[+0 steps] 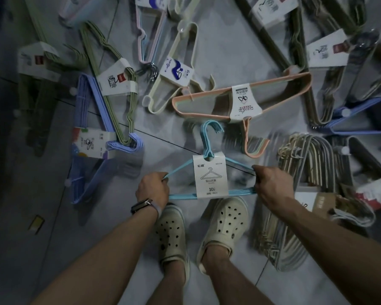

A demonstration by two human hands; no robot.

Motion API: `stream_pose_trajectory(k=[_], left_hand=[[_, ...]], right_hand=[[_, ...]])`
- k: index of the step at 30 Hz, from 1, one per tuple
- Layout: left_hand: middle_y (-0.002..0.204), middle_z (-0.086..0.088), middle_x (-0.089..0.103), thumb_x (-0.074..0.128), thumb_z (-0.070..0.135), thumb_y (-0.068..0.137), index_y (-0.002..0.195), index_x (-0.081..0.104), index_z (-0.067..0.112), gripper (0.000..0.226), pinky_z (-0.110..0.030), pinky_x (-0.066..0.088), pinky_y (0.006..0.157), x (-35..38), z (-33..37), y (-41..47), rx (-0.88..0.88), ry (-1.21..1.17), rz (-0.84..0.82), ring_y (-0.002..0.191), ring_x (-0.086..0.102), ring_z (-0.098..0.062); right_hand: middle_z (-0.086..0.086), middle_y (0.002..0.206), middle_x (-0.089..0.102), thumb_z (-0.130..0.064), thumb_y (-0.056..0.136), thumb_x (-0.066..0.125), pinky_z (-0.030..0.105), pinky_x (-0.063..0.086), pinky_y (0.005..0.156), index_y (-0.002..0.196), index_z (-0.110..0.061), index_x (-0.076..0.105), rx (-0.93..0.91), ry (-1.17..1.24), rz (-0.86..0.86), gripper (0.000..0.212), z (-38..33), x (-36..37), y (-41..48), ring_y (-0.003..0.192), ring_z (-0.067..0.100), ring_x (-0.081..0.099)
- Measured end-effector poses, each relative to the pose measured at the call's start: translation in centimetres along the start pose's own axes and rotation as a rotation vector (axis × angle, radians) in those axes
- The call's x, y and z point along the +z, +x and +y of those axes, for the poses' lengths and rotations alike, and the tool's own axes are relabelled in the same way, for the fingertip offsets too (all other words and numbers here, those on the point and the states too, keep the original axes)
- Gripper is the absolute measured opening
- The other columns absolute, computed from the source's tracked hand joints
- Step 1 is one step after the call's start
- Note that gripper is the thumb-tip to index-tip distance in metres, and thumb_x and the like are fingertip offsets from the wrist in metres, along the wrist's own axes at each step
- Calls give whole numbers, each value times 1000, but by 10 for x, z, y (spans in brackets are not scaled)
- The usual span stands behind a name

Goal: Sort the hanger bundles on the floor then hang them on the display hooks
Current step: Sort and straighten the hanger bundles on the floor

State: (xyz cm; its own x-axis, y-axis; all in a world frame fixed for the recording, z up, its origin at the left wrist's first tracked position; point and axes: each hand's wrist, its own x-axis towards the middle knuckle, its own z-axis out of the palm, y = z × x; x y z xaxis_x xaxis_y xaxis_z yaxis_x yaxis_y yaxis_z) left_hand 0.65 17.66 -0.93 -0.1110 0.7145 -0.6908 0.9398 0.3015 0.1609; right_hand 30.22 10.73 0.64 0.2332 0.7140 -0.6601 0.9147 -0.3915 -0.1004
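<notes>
Holding a bundle of thin light-blue wire hangers with a white card label, the person grips it at both ends. The left hand pinches the left tip with curled fingers. The right hand has its fingers wrapped round the right tip. The bundle is in front of two cream rubber shoes with holes, and its hooks point away from the person. A dark wristband sits on the left wrist.

The room is dim. The floor of big pale grey tiles has thin dark lines between the tiles. Many more bundles lie all over it, pointing every way.

- A peach plastic hanger bundle with a white label lies just past the blue one.
- A cream plastic hanger bundle with a blue-and-white label lies next to it, further away.
- A green hanger bundle lies to the left, and its end rests across a lilac hanger bundle.
- A heap of cream and grey hangers lies on the right, near the right hand.

A small yellow scrap lies on the floor at the left.
</notes>
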Motion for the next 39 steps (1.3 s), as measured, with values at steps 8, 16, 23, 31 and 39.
stream_pose_trajectory(k=[8, 16, 23, 31, 39], left_hand=[[107, -10, 73, 60, 29, 100, 119, 75, 28, 24, -34, 48, 75, -79, 14, -41, 57, -36, 89, 100, 65, -35], [88, -9, 72, 62, 13, 96, 108, 77, 15, 19, -38, 52, 65, -145, 15, -70, 393, -39, 243, 81, 67, -31], [80, -7, 68, 65, 10, 95, 102, 76, 13, 13, -39, 53, 61, -165, 48, -76, 564, 67, 187, 75, 64, -31], [90, -3, 75, 66, 24, 98, 105, 79, 20, 16, -28, 43, 66, -182, 84, -72, 480, -9, 112, 85, 67, -23], [100, -5, 71, 79, 25, 87, 102, 77, 14, 19, -28, 51, 78, -195, 55, -38, 310, -265, 155, 90, 62, -17]], right_hand=[[-2, 75, 69, -23, 90, 66, 42, 59, 65, 93, -21, 69, 16, 87, 43, 4, -10, -57, -36, 69, 25, 67], [-4, 108, 74, -52, 91, 57, 38, 56, 82, 128, -39, 57, 19, 55, -103, 39, -28, -135, -62, 93, 22, 69], [7, 93, 67, -49, 100, 55, 45, 61, 79, 93, -16, 69, 53, 215, -231, 37, -26, -145, -71, 82, 25, 66], [4, 102, 76, -24, 101, 55, 49, 60, 81, 126, -33, 62, 49, 370, -168, 27, -18, -142, -80, 90, 28, 71], [2, 85, 71, -25, 96, 54, 49, 60, 66, 118, -33, 62, 146, 395, -58, 25, -71, -131, -88, 71, 25, 66]])
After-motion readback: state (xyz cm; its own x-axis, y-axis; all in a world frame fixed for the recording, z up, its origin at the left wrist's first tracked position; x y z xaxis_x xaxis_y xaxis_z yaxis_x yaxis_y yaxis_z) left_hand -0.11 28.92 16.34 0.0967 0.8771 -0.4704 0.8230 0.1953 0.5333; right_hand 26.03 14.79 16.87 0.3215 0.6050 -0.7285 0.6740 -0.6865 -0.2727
